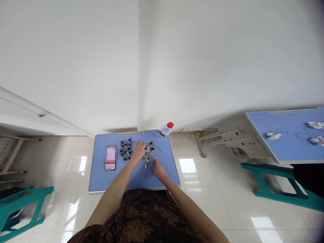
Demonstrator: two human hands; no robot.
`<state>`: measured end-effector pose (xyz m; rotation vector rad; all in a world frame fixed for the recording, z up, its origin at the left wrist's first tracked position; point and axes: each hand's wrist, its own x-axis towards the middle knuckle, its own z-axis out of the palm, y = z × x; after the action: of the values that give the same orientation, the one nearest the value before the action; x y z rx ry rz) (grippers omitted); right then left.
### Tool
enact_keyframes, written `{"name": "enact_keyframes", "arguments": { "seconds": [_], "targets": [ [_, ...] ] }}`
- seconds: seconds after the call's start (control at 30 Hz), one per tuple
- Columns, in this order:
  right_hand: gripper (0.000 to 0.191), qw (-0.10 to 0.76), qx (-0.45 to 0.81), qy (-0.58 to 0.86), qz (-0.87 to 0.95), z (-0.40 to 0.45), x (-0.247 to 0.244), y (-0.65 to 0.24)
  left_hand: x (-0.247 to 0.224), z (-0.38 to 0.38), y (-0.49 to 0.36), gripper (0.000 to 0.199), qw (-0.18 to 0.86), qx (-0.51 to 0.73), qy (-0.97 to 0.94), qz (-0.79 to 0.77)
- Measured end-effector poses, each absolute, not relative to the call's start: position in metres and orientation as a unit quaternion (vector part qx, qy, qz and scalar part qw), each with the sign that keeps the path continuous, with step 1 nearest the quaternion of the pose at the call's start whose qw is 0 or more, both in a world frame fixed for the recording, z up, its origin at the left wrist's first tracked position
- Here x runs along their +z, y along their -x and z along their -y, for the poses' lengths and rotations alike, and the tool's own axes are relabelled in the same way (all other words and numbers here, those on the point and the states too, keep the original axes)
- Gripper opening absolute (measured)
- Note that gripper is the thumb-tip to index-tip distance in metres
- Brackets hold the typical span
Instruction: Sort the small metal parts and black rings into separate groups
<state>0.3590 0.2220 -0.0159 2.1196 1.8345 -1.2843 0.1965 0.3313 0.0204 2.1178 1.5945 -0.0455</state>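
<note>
On a small blue table [103,182] lie two groups of small metal parts. The left group [125,150] has black round pieces among shiny metal arms. The right group [149,152] is a tangled heap of similar silvery pieces. My left hand [139,150] rests between the groups, its curled fingers touching the right heap; what they grip is hidden. Just below and right of that heap, my right hand [159,170] is closed in a pinch, too small in view to show what is in it. A small light-coloured piece [146,166] lies near the heap's lower edge.
A phone [110,157] lies at the table's left. A red-capped water bottle [165,130] stands at the back right corner, with a thin pen-like item [158,147] nearby. A wall rises behind. Green stools [25,202] and another blue table [286,135] flank me.
</note>
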Motion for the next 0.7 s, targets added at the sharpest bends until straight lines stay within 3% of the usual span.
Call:
{"name": "enact_keyframes", "arguments": {
  "seconds": [0.13, 0.33, 0.5, 0.7],
  "targets": [
    [0.032, 0.019, -0.414, -0.692, -0.592, -0.222, -0.016, -0.359, 0.023, -0.331, -0.194, 0.011, 0.296, 0.050, -0.743, -0.598],
    [0.031, 0.033, -0.414, -0.696, -0.586, -0.223, -0.015, -0.359, 0.023, -0.333, -0.184, 0.007, 0.496, 0.238, -0.556, -0.623],
    [0.030, 0.023, -0.414, -0.698, -0.584, -0.223, -0.017, -0.360, 0.016, -0.320, -0.171, 0.028, 0.678, 0.348, -0.295, -0.576],
    [0.031, 0.018, -0.410, -0.699, -0.586, -0.224, -0.016, -0.360, 0.012, -0.291, -0.145, 0.043, 0.696, 0.369, -0.261, -0.558]
  ]
}}
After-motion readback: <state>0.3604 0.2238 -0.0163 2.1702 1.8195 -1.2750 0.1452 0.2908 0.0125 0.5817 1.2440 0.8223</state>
